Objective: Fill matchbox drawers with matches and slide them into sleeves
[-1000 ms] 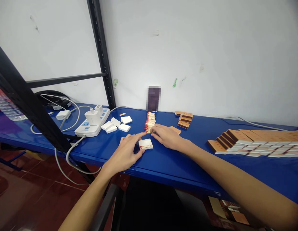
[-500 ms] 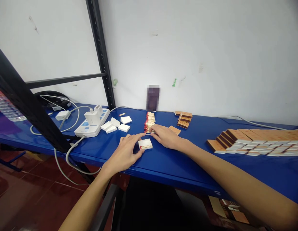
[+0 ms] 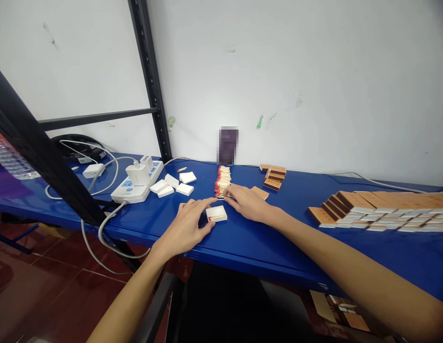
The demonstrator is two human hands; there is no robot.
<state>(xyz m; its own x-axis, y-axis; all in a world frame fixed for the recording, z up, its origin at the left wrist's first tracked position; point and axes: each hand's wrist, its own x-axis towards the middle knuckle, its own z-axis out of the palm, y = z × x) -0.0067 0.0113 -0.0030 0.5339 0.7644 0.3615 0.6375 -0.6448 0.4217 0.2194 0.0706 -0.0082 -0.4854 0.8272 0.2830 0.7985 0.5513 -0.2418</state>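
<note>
My left hand (image 3: 190, 224) curves around a white matchbox tray (image 3: 221, 215), thumb by its near edge and index finger stretched past its far side. Its fingers are apart. A few red-tipped matches (image 3: 216, 218) lie inside the tray. Just beyond it, a long row of red-headed matches (image 3: 223, 180) runs toward the wall. My right hand (image 3: 244, 200) rests at the near end of this row, thumb and finger pinched at a match there; the fingertips partly hide it. An orange matchbox sleeve (image 3: 260, 192) lies beside that hand.
White trays (image 3: 171, 181) lie to the left, near a power strip (image 3: 131, 190) with plugs and cables. Several orange boxes (image 3: 273, 178) sit at the back, and a large stack of matchboxes (image 3: 386, 209) stands on the right. A black shelf post (image 3: 149, 81) rises behind the strip.
Both hands stay almost in place. My right fingertips have shifted very slightly at the near end of the match row.
</note>
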